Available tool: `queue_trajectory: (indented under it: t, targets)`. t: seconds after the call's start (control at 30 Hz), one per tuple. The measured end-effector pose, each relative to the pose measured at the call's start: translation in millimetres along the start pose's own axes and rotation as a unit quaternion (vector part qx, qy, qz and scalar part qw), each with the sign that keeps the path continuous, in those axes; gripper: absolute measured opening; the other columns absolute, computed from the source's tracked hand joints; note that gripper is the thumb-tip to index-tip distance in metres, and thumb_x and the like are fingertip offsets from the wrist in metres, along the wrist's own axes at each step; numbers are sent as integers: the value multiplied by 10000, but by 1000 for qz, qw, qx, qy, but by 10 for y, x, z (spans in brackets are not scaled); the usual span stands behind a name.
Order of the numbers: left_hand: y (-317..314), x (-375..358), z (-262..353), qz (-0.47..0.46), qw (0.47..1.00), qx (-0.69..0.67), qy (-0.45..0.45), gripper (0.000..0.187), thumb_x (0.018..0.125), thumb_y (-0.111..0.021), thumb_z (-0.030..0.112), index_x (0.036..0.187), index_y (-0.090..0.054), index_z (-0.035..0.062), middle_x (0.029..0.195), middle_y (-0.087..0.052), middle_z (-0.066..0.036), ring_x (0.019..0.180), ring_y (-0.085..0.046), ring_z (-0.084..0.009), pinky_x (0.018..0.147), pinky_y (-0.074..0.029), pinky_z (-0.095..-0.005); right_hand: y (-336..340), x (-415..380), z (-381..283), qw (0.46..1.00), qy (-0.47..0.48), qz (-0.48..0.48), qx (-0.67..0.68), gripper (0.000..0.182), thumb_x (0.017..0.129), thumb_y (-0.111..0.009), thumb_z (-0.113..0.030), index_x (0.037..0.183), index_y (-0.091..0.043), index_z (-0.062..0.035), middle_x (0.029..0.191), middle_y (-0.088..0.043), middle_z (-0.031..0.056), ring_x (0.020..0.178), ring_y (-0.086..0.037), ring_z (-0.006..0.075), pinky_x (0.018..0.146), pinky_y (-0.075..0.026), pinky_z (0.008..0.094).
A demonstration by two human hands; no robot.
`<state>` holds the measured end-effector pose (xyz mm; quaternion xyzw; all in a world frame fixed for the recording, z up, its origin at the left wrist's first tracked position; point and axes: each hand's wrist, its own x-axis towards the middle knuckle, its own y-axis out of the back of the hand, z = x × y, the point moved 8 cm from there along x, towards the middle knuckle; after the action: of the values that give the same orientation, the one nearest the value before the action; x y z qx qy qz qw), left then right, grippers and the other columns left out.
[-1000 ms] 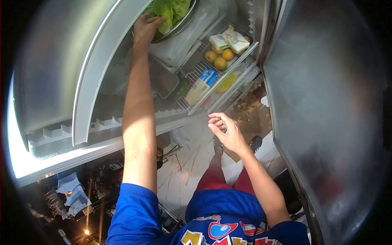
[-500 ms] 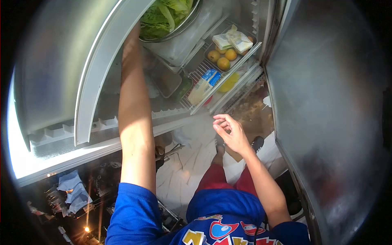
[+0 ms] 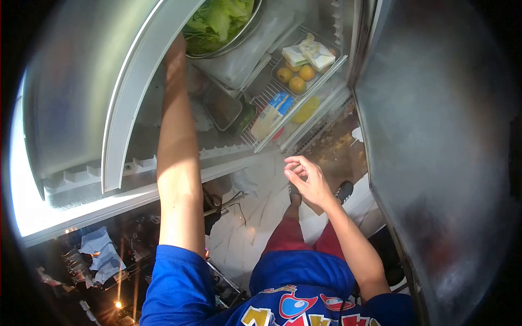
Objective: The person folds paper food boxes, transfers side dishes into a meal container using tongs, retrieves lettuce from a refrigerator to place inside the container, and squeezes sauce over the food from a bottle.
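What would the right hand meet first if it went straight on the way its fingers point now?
The right hand would probably meet the wire shelf at its front edge, though depth is unclear.

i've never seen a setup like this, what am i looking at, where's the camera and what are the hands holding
There is no robot here: these are a person's bare arms and hands, seen by one camera worn on their head, looking forward and down.

The left hand reaches into an open fridge beside a metal bowl of leafy greens. It is mostly hidden, so I can't tell whether it holds anything. The right hand is in front of the fridge, fingers loosely curled, with nothing visible in it.

On the wire shelf are round orange fruits with white packets on top, and a blue-and-white pack.
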<state>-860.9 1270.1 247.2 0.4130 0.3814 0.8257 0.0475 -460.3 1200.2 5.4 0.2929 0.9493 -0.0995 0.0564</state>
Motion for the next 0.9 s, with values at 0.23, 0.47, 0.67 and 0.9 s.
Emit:
queue_trajectory:
  t: [0.23,0.47,0.67,0.9]
  targets:
    - [-317,89,-587,-39,969,-242,24,312,953,-614,151,1185,-623,-57,1193,-639,-166,1124,-621,-290,970,-515,-413,-10,144,-140,1000,25,1,-7,298,928,-685,-168,1186,-616,-36,977,-690,82,817,-681,177,725,-549,316]
    - [-252,-497,-230,-54,859,-470,198,328,921,-649,67,1229,-578,-20,1252,-564,-133,1171,-555,-253,943,-544,-436,92,161,-159,1000,19,18,-12,303,934,-680,-180,1190,-613,-33,973,-693,87,822,-682,189,732,-548,321]
    - [-317,-289,-207,-70,866,-464,175,385,912,-681,77,1256,-540,-22,1254,-508,-141,1136,-561,-258,944,-536,-417,80,138,-132,1000,11,11,-8,306,937,-677,-180,1189,-606,-20,966,-691,86,811,-682,186,727,-547,318]
    - [-635,457,-683,-130,978,-148,-68,476,904,-697,173,1320,-546,-4,1247,-582,-181,1121,-595,-280,951,-511,-387,63,135,-120,1000,19,16,-5,301,931,-681,-176,1181,-612,-24,969,-691,81,811,-680,177,721,-550,320]
